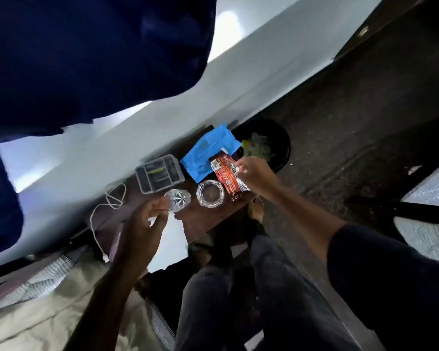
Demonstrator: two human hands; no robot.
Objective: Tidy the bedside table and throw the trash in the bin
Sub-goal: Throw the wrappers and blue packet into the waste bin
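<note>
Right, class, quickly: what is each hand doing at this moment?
Left hand: closed on a clear cut-glass tumbler.
Right hand: gripping the red snack wrapper, beside the black bin.

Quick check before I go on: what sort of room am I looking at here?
Most likely a bedroom. A small wooden bedside table stands against a pale wall, bedding lies beside it, and a black bin sits on the dark floor past it. A red wrapper lies on the table.

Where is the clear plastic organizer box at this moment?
In the head view, the clear plastic organizer box lies on the bedside table near the wall, left of the blue packet and behind the glass ashtray.
</note>
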